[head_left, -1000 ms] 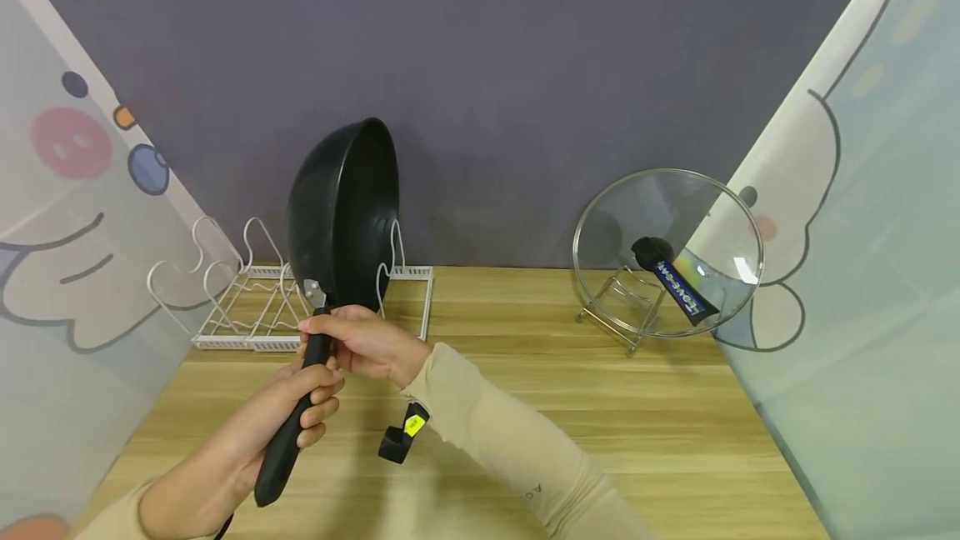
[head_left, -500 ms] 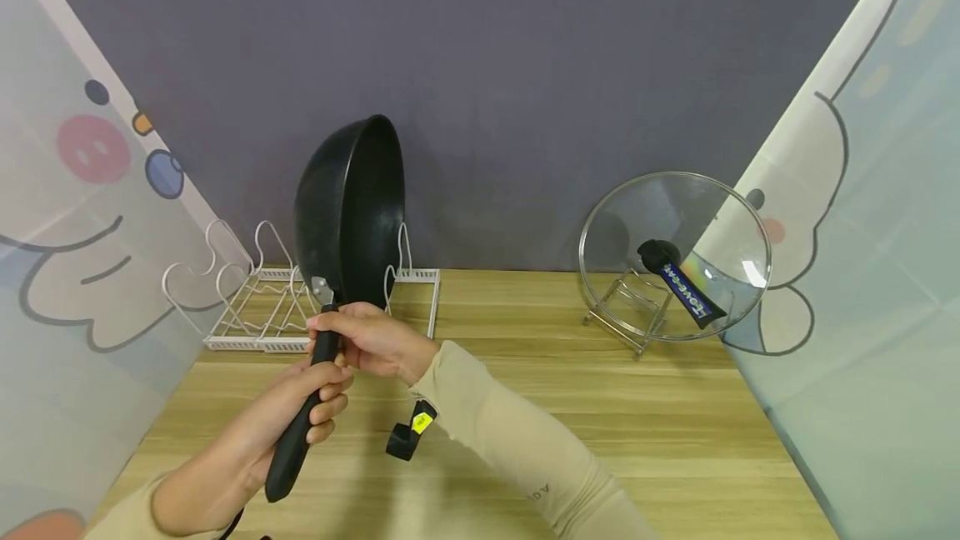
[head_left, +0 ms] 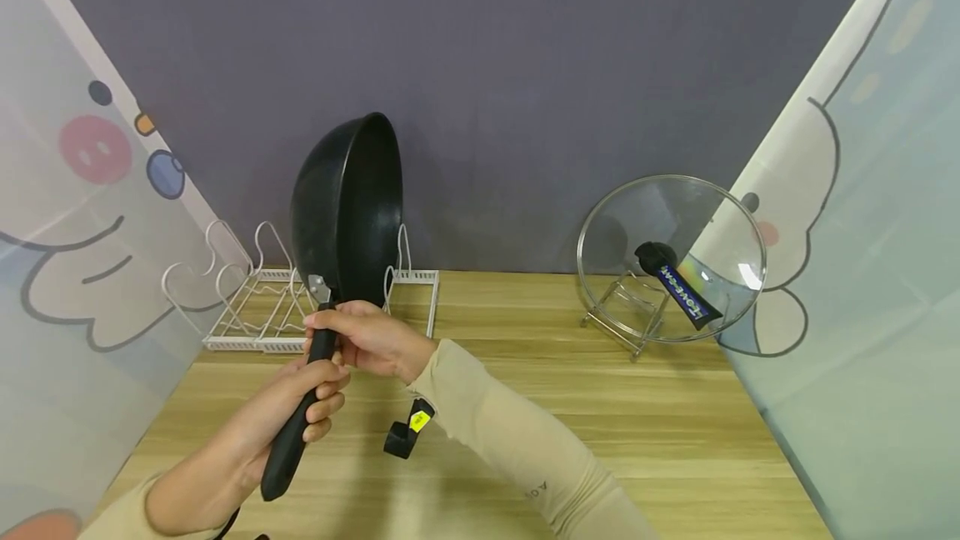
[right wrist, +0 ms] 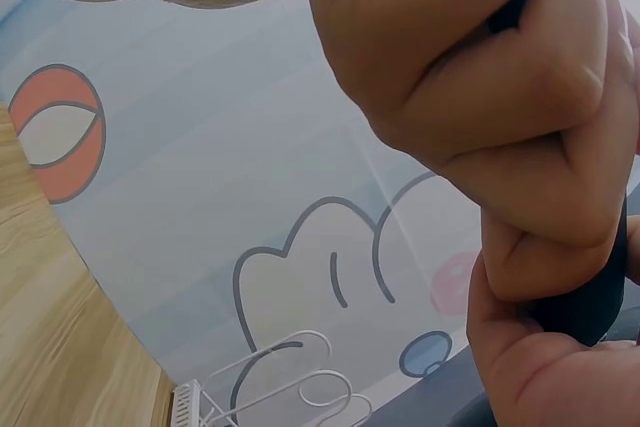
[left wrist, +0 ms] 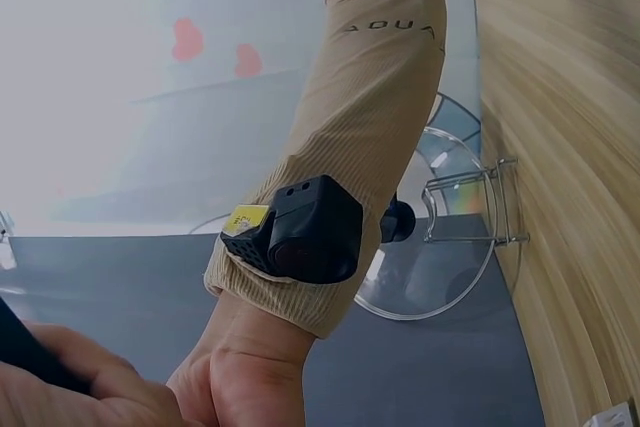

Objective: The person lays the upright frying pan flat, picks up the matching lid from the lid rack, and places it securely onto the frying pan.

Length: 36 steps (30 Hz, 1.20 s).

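Note:
A deep black wok [head_left: 322, 207] stands on its side at the white wire rack [head_left: 258, 344], its hollow turned to the right. Whether the rack bears its weight I cannot tell. My left hand [head_left: 303, 407] wraps round the middle of the long black handle [head_left: 288, 452]; in the right wrist view the curled fingers of the left hand [right wrist: 500, 137] enclose it. Higher up, close to the metal joint, my right hand [head_left: 371, 340] pinches the handle with the thumb on top. Its other fingers are mostly hidden behind the handle.
To the right, a glass lid [head_left: 671, 207] with a black knob leans in a small metal stand [head_left: 622, 323]. The wooden table [head_left: 562, 423] runs between it and the rack. A grey wall [head_left: 487, 107] closes the back, and printed panels [head_left: 885, 315] flank both sides.
The head view has shifted slightly. Both hands keep their hold on the handle, and the wok stays almost where it was against the rack.

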Each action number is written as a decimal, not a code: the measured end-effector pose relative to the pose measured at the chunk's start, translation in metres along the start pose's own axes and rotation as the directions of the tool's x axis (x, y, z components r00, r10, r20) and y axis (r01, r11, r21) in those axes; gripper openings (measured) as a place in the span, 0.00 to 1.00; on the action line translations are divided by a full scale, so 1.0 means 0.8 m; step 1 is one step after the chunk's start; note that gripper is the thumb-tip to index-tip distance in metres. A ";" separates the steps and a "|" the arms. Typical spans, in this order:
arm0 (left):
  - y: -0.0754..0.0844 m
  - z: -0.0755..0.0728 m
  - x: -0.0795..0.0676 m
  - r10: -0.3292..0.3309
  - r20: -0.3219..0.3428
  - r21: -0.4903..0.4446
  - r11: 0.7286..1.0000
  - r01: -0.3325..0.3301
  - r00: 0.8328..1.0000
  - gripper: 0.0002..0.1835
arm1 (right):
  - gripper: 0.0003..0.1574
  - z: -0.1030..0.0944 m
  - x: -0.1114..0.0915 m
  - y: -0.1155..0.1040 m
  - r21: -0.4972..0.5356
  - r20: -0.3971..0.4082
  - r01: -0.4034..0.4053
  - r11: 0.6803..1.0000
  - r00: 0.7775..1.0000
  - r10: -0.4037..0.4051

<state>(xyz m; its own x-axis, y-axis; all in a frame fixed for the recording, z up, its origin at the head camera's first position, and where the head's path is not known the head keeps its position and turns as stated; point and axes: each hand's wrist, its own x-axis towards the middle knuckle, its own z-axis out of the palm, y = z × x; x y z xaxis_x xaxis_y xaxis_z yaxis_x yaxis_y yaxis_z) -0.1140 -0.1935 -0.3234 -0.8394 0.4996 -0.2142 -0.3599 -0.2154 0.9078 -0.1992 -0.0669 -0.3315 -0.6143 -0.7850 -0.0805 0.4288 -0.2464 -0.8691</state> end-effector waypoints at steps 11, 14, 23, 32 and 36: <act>0.004 0.003 -0.002 0.012 -0.011 0.017 1.000 -0.012 1.000 0.02 | 0.18 0.001 -0.001 -0.002 0.001 0.019 0.010 1.000 1.000 -0.010; 0.004 0.004 -0.002 0.010 -0.013 0.018 1.000 -0.010 1.000 0.02 | 0.17 0.002 -0.001 -0.003 -0.004 0.021 0.010 1.000 1.000 -0.010; 0.005 0.005 -0.003 0.015 -0.006 -0.002 1.000 -0.015 1.000 0.02 | 0.18 0.002 -0.001 -0.004 0.000 0.033 0.017 1.000 0.999 -0.017; 0.004 0.002 -0.004 0.007 -0.007 -0.002 1.000 -0.007 1.000 0.04 | 0.16 0.005 -0.003 -0.005 -0.003 0.042 0.020 1.000 0.999 -0.020; 0.003 0.001 -0.005 0.013 -0.008 0.008 1.000 -0.013 1.000 0.03 | 0.17 0.006 -0.003 -0.006 -0.001 0.046 0.024 1.000 0.999 -0.024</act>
<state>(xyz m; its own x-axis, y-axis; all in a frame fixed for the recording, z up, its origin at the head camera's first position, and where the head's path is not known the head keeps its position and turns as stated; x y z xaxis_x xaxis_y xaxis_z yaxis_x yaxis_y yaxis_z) -0.1113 -0.1950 -0.3198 -0.8470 0.4902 -0.2055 -0.3459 -0.2148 0.9134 -0.1966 -0.0663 -0.3253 -0.5932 -0.8043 -0.0366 0.4133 -0.2652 -0.8711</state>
